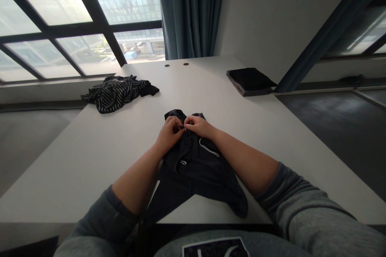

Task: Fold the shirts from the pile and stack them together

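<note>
Both hands met at the centre of the frame, over the top end of a dark garment (196,168) lying on the white table (90,160). The left hand (169,131) and right hand (196,125) were closed, fingertips pinched together on a small spot of the cloth between them, touching each other; what exactly sat in the pinch was too small to tell. A white drawstring (208,147) lay on the cloth just below the right hand.

The garment's long axis ran from the hands down toward the lower middle of the frame, where its lower end hung over the near table edge. Neither hand was nearer; the pinch point lay midway between them.

A striped garment (116,92) lay crumpled at upper left, well apart. A dark folded item (250,81) sat at upper right by the far edge. Bare tabletop lay on both sides of the hands.
</note>
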Demonstrator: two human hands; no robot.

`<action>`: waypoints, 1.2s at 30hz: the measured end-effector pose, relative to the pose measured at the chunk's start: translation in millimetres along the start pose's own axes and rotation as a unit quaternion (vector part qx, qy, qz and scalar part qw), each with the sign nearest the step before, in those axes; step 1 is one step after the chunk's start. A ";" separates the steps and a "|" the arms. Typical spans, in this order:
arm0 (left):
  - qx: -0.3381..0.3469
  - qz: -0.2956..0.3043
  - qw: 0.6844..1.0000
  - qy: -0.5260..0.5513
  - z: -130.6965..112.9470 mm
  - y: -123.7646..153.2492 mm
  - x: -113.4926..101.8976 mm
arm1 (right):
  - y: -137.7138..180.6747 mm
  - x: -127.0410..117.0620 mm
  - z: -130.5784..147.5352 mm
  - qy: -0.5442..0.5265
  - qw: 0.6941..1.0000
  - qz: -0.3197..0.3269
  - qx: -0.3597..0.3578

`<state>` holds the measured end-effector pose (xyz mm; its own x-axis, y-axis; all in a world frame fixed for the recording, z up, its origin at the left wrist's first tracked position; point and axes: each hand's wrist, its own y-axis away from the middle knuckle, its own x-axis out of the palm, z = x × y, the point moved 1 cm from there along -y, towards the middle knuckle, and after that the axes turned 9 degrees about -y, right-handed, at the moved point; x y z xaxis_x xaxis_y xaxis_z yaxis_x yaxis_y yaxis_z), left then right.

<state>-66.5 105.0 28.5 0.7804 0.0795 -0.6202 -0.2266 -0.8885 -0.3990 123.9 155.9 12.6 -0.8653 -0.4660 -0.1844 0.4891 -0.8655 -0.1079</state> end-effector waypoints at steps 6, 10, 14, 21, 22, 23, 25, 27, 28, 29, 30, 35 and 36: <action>0.032 0.006 0.999 -0.015 2.9 0.1 -1.9 | 1.8 -1.5 -2.0 -0.048 0.999 -0.003 -0.014; 0.050 0.026 0.998 -0.036 8.7 0.0 -5.2 | 1.1 -3.8 -5.4 -0.104 0.994 0.006 -0.017; 0.047 0.061 0.993 -0.087 8.0 -0.6 -10.4 | 0.7 -4.3 -6.5 -0.120 0.993 -0.007 -0.013; 0.018 0.055 0.987 -0.148 3.0 -1.9 -12.9 | 5.7 -6.3 7.2 -0.003 0.998 -0.008 -0.056; 0.012 0.047 0.987 -0.152 3.7 -1.9 -12.7 | 6.7 -7.0 9.9 0.024 0.997 -0.007 -0.068; 0.004 0.041 0.987 -0.154 4.6 -1.9 -12.6 | 7.5 -7.9 12.3 0.051 0.995 -0.004 -0.080; -0.018 0.030 0.988 -0.150 6.9 -1.9 -12.5 | 8.2 -10.9 15.9 0.104 0.990 0.010 -0.099; -0.039 0.025 0.990 -0.136 9.1 -2.1 -12.9 | 7.6 -16.1 17.4 0.161 0.980 0.022 -0.114; -0.044 0.024 0.990 -0.131 10.0 -2.4 -13.3 | 6.7 -19.6 17.5 0.188 0.974 0.021 -0.121; -0.044 0.020 0.991 -0.128 10.8 -2.8 -14.0 | 5.7 -23.7 17.3 0.214 0.968 0.012 -0.129; -0.039 0.012 0.991 -0.128 11.5 -3.3 -14.8 | 4.6 -28.2 17.1 0.236 0.962 -0.005 -0.138; -0.003 -0.031 0.987 -0.155 14.9 -5.7 -18.4 | 3.2 -45.6 19.2 0.292 0.928 -0.110 -0.205; -0.007 -0.032 0.986 -0.166 15.7 -5.9 -18.6 | 4.0 -46.4 20.4 0.298 0.922 -0.117 -0.220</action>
<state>-88.8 115.8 31.8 0.5586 0.2775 -0.7817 -0.1731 -0.8826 -0.4370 163.8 170.3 40.7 -0.8032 0.0201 -0.5953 0.4076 -0.7102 -0.5740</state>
